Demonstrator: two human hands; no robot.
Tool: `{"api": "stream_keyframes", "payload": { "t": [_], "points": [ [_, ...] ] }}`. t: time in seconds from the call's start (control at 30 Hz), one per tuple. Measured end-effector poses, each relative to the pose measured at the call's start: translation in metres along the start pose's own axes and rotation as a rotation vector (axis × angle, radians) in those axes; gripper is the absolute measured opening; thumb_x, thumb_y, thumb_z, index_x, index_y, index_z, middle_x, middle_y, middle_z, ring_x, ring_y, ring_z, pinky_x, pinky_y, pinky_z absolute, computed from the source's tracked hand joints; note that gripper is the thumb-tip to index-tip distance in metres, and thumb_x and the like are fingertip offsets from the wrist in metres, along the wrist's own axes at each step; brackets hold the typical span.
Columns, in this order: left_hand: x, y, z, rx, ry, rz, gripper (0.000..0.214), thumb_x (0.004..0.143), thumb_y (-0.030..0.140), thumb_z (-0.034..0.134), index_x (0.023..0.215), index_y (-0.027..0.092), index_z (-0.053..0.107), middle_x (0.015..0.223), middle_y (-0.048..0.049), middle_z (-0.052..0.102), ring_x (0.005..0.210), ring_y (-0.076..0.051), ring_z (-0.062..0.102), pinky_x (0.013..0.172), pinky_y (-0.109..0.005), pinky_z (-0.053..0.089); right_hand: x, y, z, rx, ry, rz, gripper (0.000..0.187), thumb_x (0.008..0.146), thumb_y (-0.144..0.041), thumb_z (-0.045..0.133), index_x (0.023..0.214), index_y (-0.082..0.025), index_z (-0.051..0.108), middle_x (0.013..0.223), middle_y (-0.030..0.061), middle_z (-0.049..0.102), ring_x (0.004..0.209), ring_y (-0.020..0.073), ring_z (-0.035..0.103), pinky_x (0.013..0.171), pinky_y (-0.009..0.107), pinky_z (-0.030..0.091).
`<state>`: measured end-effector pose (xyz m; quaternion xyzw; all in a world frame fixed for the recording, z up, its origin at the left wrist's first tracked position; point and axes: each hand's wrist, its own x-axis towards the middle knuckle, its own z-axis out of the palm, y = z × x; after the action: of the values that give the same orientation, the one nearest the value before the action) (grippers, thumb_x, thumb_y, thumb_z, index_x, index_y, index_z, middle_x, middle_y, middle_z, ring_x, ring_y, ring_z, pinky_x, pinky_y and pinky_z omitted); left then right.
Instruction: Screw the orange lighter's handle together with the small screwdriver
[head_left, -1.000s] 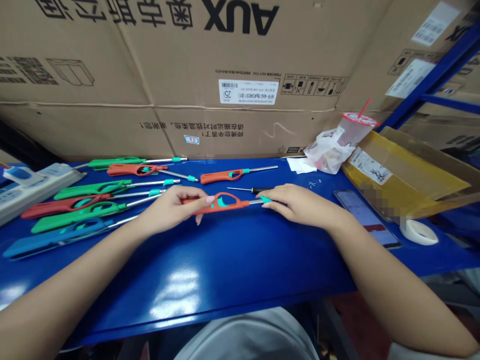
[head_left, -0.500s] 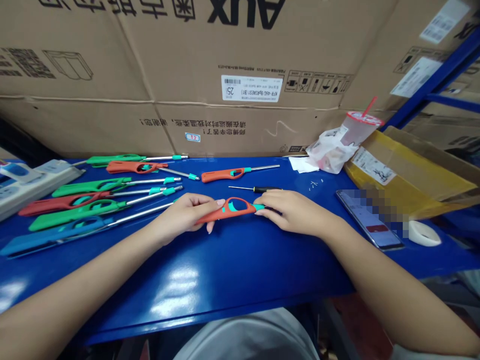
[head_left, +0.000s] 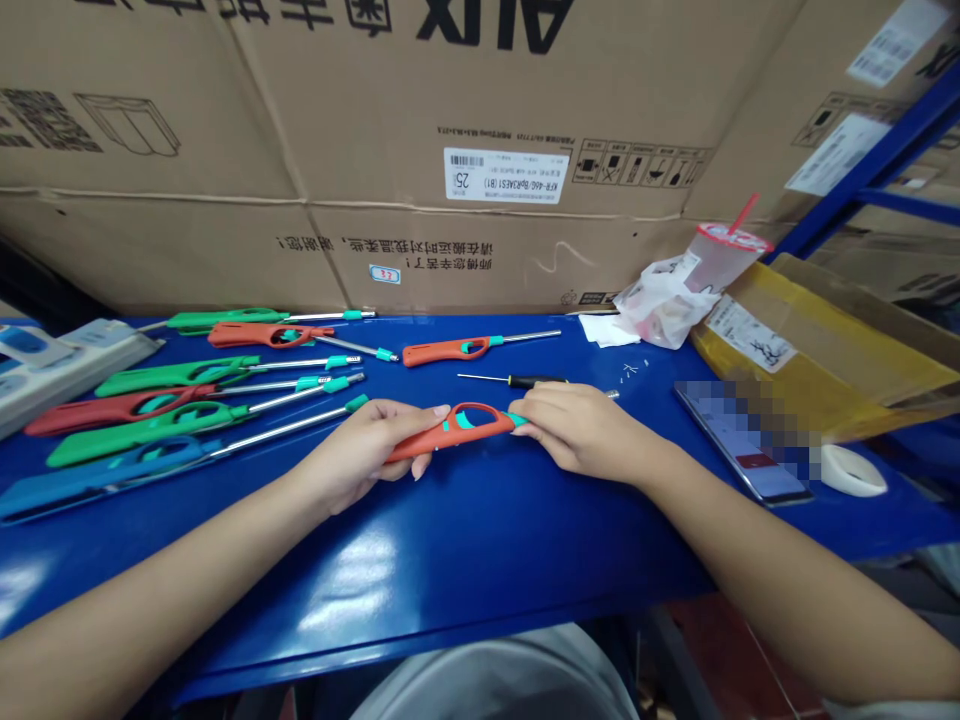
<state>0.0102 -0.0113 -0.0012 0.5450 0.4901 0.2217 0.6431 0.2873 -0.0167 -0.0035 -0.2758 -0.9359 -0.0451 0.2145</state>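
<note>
An orange gas lighter (head_left: 450, 437) with a green trigger is held over the blue table between both hands. My left hand (head_left: 373, 447) is closed round its handle end. The fingers of my right hand (head_left: 574, 425) pinch the green collar at the other end; the metal tube shows only as a tip beyond that hand. Behind my right hand lies a screwdriver (head_left: 495, 379) with a black and yellow handle, partly covered by the hand. A second orange lighter (head_left: 442, 351) lies farther back, its tube pointing right.
On the left lie several lighters, among them a blue lighter (head_left: 112, 476) and a green lighter (head_left: 127, 432), beside a white power strip (head_left: 97, 362). At right are a phone (head_left: 739, 440), small screws (head_left: 628, 372), a yellow-taped carton (head_left: 825, 350) and a drink cup (head_left: 727, 255). Cardboard (head_left: 360, 120) stands behind.
The lighter and both hands have shifted very slightly down. A metal tip now shows beyond my right hand. My grip on the lighter is kept.
</note>
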Motion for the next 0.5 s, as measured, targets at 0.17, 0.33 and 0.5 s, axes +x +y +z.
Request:
{"api": "stream_keyframes", "payload": {
  "t": [0.17, 0.33, 0.5],
  "points": [
    [-0.003, 0.002, 0.007, -0.065, 0.014, -0.031, 0.058, 0.085, 0.057, 0.069, 0.047, 0.014, 0.061, 0.039, -0.0003, 0.044, 0.033, -0.002, 0.021, 0.039, -0.025, 0.007, 0.001, -0.003, 0.0, 0.021, 0.028, -0.031, 0.021, 0.106, -0.022, 0.046, 0.101, -0.015, 0.066, 0.091, 0.0102, 0.075, 0.078, 0.0198, 0.065, 0.076, 0.034, 0.056],
    [-0.004, 0.002, 0.008, -0.068, 0.022, -0.033, 0.057, 0.085, 0.056, 0.068, 0.047, 0.014, 0.061, 0.04, -0.0011, 0.047, 0.033, -0.003, 0.022, 0.04, -0.025, 0.007, 0.001, -0.005, 0.002, 0.002, 0.048, -0.03, 0.023, 0.106, -0.022, 0.046, 0.101, -0.015, 0.067, 0.09, 0.0108, 0.075, 0.076, 0.0198, 0.066, 0.074, 0.035, 0.056],
    [0.0, -0.001, 0.003, 0.045, 0.043, 0.041, 0.06, 0.086, 0.06, 0.067, 0.047, 0.015, 0.06, 0.041, -0.0002, 0.045, 0.035, -0.005, 0.022, 0.041, -0.026, 0.009, 0.001, 0.0, 0.013, 0.036, 0.068, 0.0, 0.021, 0.105, -0.023, 0.048, 0.103, -0.016, 0.068, 0.095, 0.0111, 0.077, 0.082, 0.0209, 0.068, 0.08, 0.038, 0.058]
  ]
}}
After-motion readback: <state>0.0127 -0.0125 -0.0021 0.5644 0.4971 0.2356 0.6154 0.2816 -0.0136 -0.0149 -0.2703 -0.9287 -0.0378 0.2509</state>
